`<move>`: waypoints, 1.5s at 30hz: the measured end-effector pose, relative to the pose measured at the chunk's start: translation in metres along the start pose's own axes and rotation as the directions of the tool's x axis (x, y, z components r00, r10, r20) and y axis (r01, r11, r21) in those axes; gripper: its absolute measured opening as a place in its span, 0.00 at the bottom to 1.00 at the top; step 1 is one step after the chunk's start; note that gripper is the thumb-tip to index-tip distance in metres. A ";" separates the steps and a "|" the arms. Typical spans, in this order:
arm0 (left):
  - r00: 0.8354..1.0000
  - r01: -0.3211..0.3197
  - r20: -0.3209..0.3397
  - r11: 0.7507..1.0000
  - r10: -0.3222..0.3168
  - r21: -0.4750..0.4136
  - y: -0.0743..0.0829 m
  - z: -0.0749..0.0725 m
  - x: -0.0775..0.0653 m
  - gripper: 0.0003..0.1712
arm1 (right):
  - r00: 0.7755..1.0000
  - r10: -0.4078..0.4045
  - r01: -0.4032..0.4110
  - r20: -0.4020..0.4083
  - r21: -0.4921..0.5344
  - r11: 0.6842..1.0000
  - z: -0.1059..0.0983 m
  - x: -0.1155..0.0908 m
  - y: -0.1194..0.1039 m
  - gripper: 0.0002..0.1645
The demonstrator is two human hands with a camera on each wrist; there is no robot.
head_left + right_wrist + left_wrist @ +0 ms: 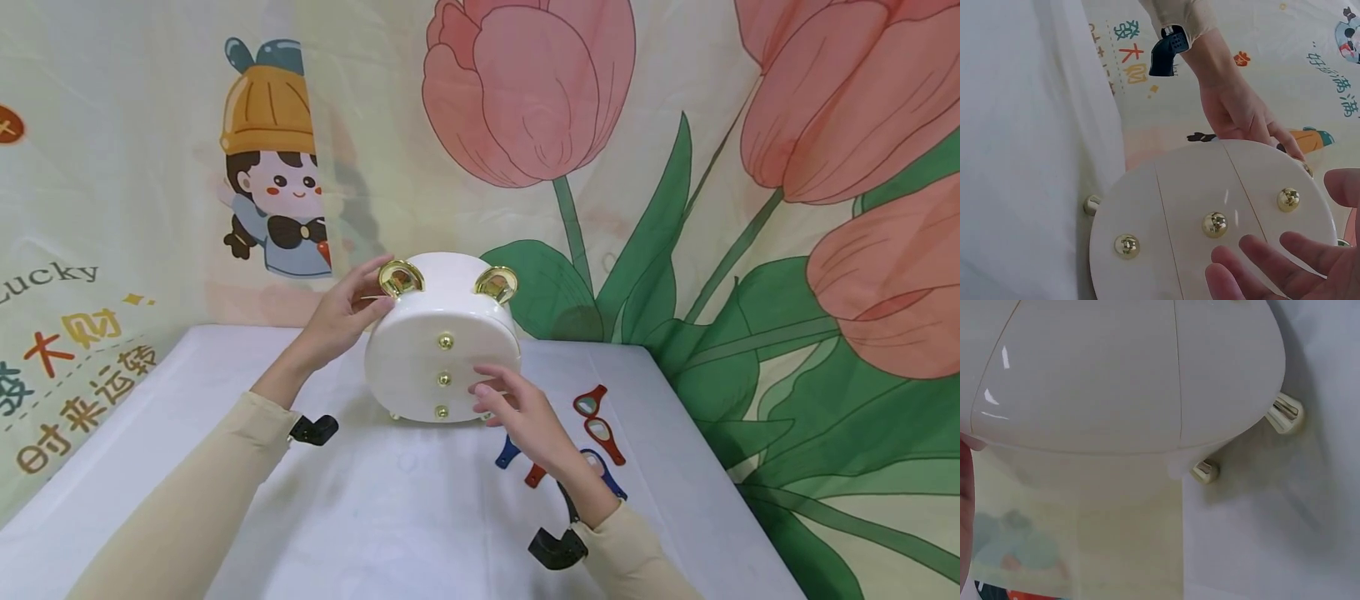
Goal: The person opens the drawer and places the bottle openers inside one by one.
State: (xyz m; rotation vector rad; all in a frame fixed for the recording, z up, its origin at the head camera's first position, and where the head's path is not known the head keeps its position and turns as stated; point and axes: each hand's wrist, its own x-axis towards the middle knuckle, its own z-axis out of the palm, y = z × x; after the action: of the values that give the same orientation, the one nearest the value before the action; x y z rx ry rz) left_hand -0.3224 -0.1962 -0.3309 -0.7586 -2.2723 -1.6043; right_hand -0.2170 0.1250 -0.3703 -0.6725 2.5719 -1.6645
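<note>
Box, glossy white, rounded, gold-trimmed [401, 367], upright on white-covered table [360, 517], three round shiny gold knobs [1214, 224] down its front, thin seams [1168, 229] between them. Left hand [337, 321] against upper left side by polished gold ear-shaped piece [389, 282]; can't tell whether its fingers pinch. Right hand [528, 412] before lower right front, fingers spread, slightly bent, holding nothing; contact unclear. Red and blue handled lens-shaped pieces [617, 452] lie to the right. Step, judged: steadying the box. Next move probably calls for fingertips on one knob, left hand bracing.
</note>
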 end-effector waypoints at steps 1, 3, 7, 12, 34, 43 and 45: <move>1.000 -0.002 0.009 1.000 0.002 -0.004 -0.001 -0.001 0.000 0.38 | 1.000 0.003 -0.003 -0.001 0.005 1.000 0.001 0.001 0.000 0.29; 1.000 -0.002 0.020 1.000 0.002 -0.002 -0.002 -0.003 0.001 0.39 | 1.000 0.007 -0.007 -0.003 0.011 1.000 0.003 0.002 0.000 0.29; 0.999 -0.014 0.031 0.999 0.013 0.035 -0.002 -0.002 0.002 0.39 | 1.000 0.008 -0.008 0.000 0.023 1.000 0.006 0.004 -0.001 0.28; 0.997 -0.064 0.049 0.993 0.059 0.096 -0.004 0.001 0.003 0.39 | 1.000 0.004 -0.004 0.005 0.036 0.999 0.008 0.006 -0.001 0.28; 0.998 -0.057 0.042 0.993 0.053 0.105 -0.008 0.004 0.005 0.38 | 0.989 0.104 -0.122 0.102 0.184 0.975 0.013 0.035 -0.009 0.29; 0.997 -0.047 0.061 0.993 0.040 0.107 -0.004 0.004 0.005 0.39 | 0.965 0.160 -0.219 0.206 0.303 0.927 0.013 0.051 -0.015 0.33; 0.997 -0.048 0.061 0.993 0.042 0.108 -0.004 0.004 0.005 0.39 | 0.959 0.178 -0.246 0.220 0.334 0.910 0.013 0.054 -0.016 0.32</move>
State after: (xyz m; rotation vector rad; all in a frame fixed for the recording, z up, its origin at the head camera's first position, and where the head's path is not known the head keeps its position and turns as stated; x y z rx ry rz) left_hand -0.3288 -0.1922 -0.3332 -0.8334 -2.3447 -1.4432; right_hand -0.2575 0.0886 -0.3499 -0.4759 2.0517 -1.8280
